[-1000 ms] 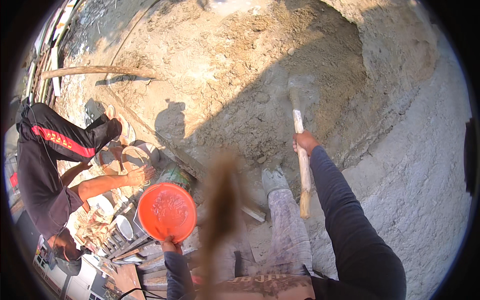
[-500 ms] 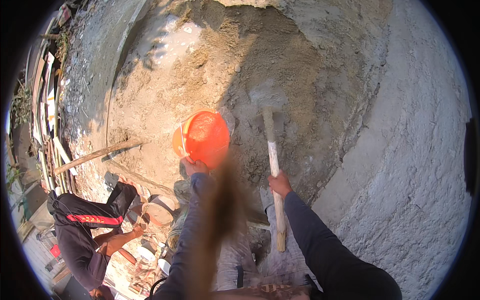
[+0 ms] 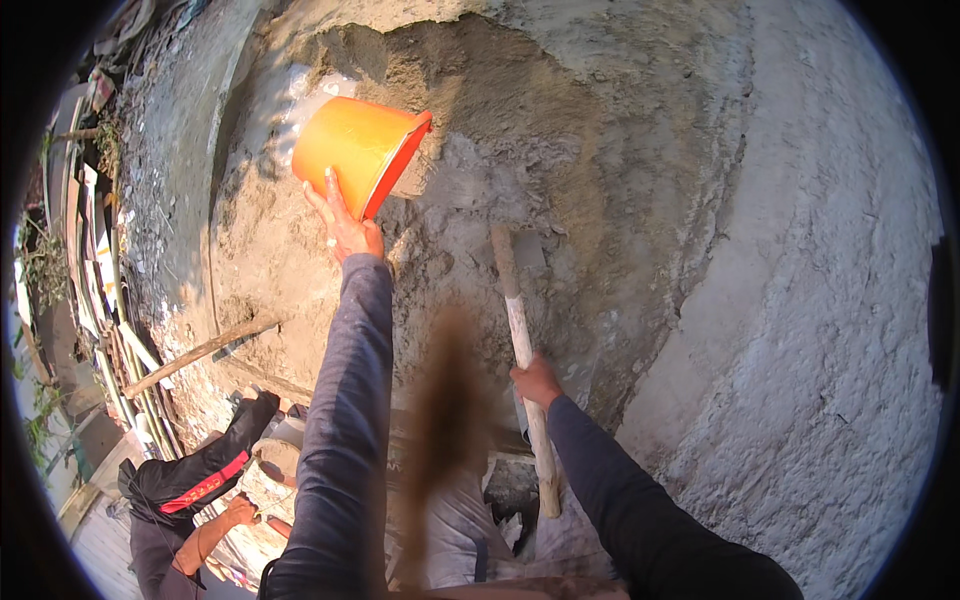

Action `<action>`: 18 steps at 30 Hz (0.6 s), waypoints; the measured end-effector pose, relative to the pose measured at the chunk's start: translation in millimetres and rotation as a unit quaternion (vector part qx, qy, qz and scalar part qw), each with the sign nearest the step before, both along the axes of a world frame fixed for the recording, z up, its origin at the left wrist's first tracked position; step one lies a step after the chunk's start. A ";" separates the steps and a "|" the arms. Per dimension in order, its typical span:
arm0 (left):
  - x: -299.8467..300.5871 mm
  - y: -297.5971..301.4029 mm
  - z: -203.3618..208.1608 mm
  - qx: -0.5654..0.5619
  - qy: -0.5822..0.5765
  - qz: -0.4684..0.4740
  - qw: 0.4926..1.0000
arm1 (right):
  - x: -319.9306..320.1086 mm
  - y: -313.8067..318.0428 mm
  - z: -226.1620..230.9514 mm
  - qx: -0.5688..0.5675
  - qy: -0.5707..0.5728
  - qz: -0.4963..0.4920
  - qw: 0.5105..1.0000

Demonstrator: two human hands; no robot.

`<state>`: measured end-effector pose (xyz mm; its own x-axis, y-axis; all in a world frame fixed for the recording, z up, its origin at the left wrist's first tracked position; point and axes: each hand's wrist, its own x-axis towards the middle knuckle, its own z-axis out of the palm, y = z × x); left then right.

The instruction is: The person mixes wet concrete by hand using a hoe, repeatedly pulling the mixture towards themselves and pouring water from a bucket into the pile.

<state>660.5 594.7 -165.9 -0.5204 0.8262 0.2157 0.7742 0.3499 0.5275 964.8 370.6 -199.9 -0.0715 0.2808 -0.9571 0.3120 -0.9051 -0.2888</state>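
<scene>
My left hand (image 3: 345, 222), arm stretched far forward, lies with fingers spread against the outer wall of an orange bucket (image 3: 355, 140). The bucket is tipped on its side above the ground, its mouth turned right and down; most of its inside is hidden. Something tan shows just below its rim, too unclear to name. Round the wooden handle of a hoe (image 3: 521, 335) my right hand (image 3: 537, 382) is closed. The hoe's flat blade rests on the wet grey mix (image 3: 450, 250), partly covered.
At lower left a person (image 3: 190, 490) in dark clothes sits close by, hands near a round container (image 3: 275, 460). A wooden pole (image 3: 205, 352) slants over the ground. Planks (image 3: 95, 250) are stacked at far left. Rough grey concrete (image 3: 790, 400) spans the right. A blurred brown shape (image 3: 445, 400) covers the centre.
My left hand has carried the bucket forward and left, tipping it from mouth-up to mouth right. My right hand and the hoe's handle have shifted slightly left.
</scene>
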 end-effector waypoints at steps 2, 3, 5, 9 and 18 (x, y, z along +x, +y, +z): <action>-1.4 33.2 24.3 0.015 0.029 -0.029 0.999 | 0.8 1.2 1.2 0.001 0.009 0.005 1.000; 0.0 47.1 33.7 0.033 0.051 -0.049 0.997 | 4.5 -1.8 0.2 0.000 0.012 0.009 1.000; -3.3 55.6 53.5 0.046 0.112 -0.092 0.988 | 7.1 -5.7 -4.6 -0.002 0.002 -0.004 1.000; -56.5 0.9 84.7 0.010 0.193 -0.155 0.969 | 15.8 -3.0 -7.8 0.030 -0.018 0.023 0.999; -158.8 -524.6 107.3 -0.423 -0.049 0.411 0.806 | 18.0 20.1 72.2 0.114 -0.003 -0.119 0.986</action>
<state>501.8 70.1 -58.6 -0.9472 0.0247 -0.3198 0.0674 0.9901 -0.1233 982.9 390.8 -127.7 0.0290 0.4969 -0.8674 0.1003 -0.8648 -0.4920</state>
